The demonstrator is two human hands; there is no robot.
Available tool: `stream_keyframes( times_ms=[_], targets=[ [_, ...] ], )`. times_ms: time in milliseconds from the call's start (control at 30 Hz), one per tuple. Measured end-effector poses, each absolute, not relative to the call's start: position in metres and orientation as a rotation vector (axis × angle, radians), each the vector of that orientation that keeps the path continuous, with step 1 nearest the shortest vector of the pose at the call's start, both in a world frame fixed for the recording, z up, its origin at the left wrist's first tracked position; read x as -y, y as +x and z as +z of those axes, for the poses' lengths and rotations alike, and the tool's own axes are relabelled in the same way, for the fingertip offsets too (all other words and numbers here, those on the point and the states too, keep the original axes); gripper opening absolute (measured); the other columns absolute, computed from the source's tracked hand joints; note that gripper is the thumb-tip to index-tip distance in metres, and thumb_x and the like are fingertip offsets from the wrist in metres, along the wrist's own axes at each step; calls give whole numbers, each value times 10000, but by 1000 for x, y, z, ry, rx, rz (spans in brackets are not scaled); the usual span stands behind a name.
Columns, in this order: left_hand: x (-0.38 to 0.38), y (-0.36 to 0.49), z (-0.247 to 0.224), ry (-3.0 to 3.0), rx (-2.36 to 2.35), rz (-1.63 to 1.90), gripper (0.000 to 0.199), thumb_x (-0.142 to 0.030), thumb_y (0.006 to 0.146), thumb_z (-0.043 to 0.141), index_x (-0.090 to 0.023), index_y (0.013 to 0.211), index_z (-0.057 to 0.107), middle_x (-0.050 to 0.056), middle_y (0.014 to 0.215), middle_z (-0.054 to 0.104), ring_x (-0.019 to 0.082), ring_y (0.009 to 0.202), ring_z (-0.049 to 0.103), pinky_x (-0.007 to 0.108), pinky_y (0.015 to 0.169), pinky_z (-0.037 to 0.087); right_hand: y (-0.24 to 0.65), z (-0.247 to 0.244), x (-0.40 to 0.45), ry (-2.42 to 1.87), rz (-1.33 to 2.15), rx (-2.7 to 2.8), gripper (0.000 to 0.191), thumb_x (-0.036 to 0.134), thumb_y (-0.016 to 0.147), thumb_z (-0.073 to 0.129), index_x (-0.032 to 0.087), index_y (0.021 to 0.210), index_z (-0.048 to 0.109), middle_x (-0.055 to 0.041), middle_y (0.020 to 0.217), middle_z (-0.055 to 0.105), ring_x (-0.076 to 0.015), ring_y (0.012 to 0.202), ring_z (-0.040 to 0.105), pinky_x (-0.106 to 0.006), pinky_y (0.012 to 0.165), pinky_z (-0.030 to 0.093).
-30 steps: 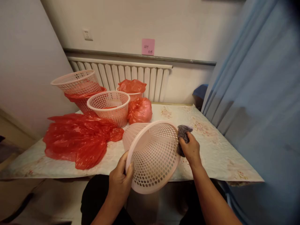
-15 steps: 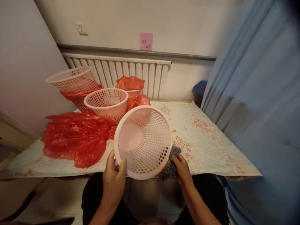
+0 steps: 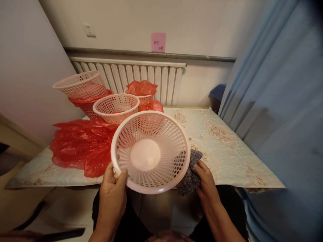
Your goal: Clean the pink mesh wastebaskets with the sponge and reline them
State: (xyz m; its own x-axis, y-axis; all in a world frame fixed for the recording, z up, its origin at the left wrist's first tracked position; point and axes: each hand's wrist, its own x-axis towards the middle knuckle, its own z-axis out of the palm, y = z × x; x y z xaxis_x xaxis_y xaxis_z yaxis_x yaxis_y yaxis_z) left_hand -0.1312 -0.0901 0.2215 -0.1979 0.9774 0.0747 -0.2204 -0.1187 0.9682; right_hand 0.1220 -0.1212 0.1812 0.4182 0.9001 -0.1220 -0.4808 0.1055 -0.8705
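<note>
A pale pink perforated basket (image 3: 145, 154) is held over the table's front edge, its open mouth facing up toward me. My left hand (image 3: 113, 188) grips its rim at the lower left, thumb over the rim. In my right hand (image 3: 205, 181) is a dark grey cloth (image 3: 189, 179), held against the basket's outer right side. Part of the cloth is hidden behind the basket, though some shows through the holes.
Behind and left stand more pink baskets (image 3: 116, 105), one tilted on top of a red-wrapped one (image 3: 87, 101). Red plastic bags (image 3: 80, 144) lie on the flowered tablecloth (image 3: 222, 151). A blue curtain (image 3: 275, 101) hangs at the right, a radiator (image 3: 151, 75) behind.
The basket has turned so that its bottom shows nearer the middle of its mouth. My left hand has shifted left, and my right hand with the cloth has moved slightly right.
</note>
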Motion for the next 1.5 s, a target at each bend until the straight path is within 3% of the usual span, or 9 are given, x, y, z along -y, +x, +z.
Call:
stream_keyframes(
  times_ms=[167,300,467,667,800,933,1200,1367,1500],
  targets=[
    [75,-145,228,1049,-1144,1366,558,-377,819,613,-218,1331,457,22,962,671,133,722,637,287,725,538,123,195,122,-1041,979,593,416,365,683,720,214,1062,636,-33,991,695,-207,866,644,-295,730,507],
    [64,-160,225,1237,-1452,1460,768,-412,796,622,-184,1438,267,-4,866,571,136,676,581,380,745,543,120,194,118,-1095,917,661,393,356,675,726,208,1030,648,-32,1042,681,-205,949,617,-291,819,478],
    [71,-160,231,2185,-1803,1635,743,-339,797,642,-139,1435,317,169,1253,440,320,1211,423,536,1045,344,115,193,111,-1121,917,682,388,362,689,707,205,1038,640,-35,1069,666,-206,982,593,-290,814,462],
    [68,-130,255,2871,-1306,1209,510,-265,883,545,-190,1363,391,166,1409,413,322,1355,329,569,1110,225,113,191,107,-1135,884,708,365,358,684,703,208,1013,654,-27,1041,673,-191,939,595,-282,797,463],
    [58,-111,266,3011,-1149,795,313,-276,915,497,-152,1200,537,134,1114,655,272,1117,572,509,1056,316,117,190,110,-1155,866,679,397,364,680,703,201,1036,641,-39,1080,659,-197,956,588,-285,793,463],
    [48,-102,271,2939,-1214,387,214,-318,922,467,-187,853,621,68,721,665,229,714,634,335,709,455,127,191,110,-1146,811,723,342,353,714,672,199,1018,641,-28,1009,667,-187,911,589,-281,776,459],
    [50,-105,294,2702,-1603,569,255,-374,927,405,-216,800,559,25,696,630,199,662,610,260,590,366,140,229,89,-1224,426,838,338,322,769,597,193,1079,631,-38,1046,664,-204,965,585,-330,867,434],
    [61,-103,303,2278,-1314,772,229,-361,897,421,-217,755,529,-3,693,623,170,666,609,258,626,433,118,272,71,-1261,44,1162,230,252,792,560,181,1000,628,-38,914,651,-188,840,569,-311,780,453],
    [56,-106,302,2052,-1158,830,200,-345,850,455,-190,820,577,-7,701,609,170,674,595,279,646,483,80,281,80,-1081,-132,1755,251,209,843,520,186,1078,604,-83,1074,616,-216,990,522,-364,889,437]
  ],
)
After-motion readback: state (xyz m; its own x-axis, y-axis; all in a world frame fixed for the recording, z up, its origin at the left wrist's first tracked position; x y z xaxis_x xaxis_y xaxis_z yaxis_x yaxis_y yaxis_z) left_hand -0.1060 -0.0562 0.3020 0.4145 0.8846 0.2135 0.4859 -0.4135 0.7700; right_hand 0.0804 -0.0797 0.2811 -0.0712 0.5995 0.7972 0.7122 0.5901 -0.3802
